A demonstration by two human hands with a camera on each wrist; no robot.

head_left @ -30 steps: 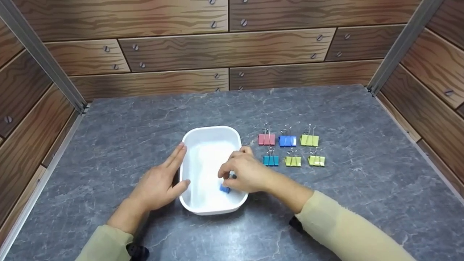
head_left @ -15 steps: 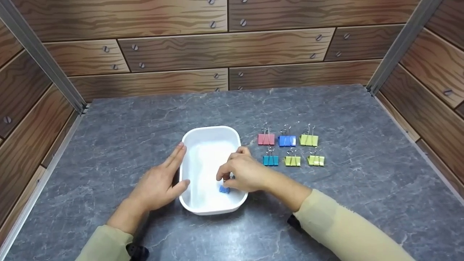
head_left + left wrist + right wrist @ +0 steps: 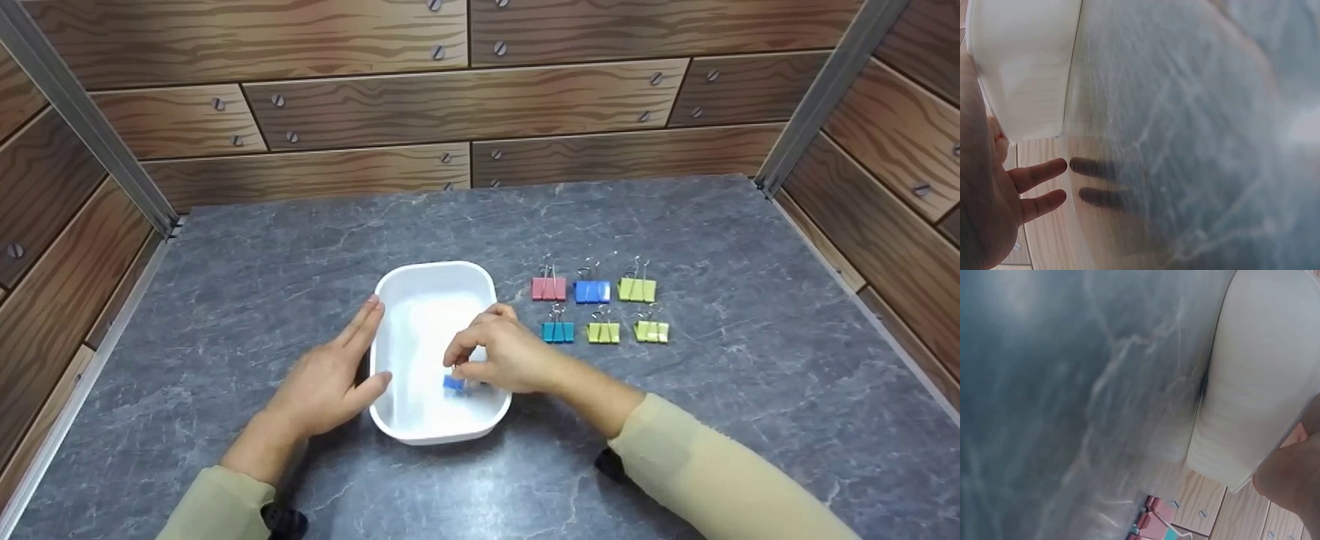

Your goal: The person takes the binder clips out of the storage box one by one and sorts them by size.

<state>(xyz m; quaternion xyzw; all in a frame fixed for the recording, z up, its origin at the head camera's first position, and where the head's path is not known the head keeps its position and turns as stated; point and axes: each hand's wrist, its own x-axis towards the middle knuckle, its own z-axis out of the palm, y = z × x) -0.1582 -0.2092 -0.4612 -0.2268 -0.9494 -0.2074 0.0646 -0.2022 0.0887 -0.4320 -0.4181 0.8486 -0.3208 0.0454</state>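
Observation:
A white plastic tub (image 3: 405, 431) stands on the dark marbled tabletop. My left hand (image 3: 326, 382) rests against its left wall, fingers extended along the rim and thumb at the edge. In the left wrist view, two fingers (image 3: 1041, 205) stretch out beside the tub's outer wall. Over the tub's right side reaches my right hand (image 3: 504, 351), thumb and index finger pinching a small blue binder clip (image 3: 453, 382) by its wire handles, low inside the tub. The right wrist view shows the tub's outer wall (image 3: 1258, 377) with part of the hand above it; the clip is hidden there.
Right of the tub stand two rows of binder clips: red (image 3: 549, 289), blue (image 3: 592, 292) and yellow-green (image 3: 637, 290) behind, teal (image 3: 557, 332) and two yellow-green ones (image 3: 603, 333) in front. Wood-patterned panels (image 3: 360, 112) enclose the table's back and sides.
My right hand has shifted slightly left and up within the tub, and the blue binder clip has moved with it. The left hand stays in place at the tub.

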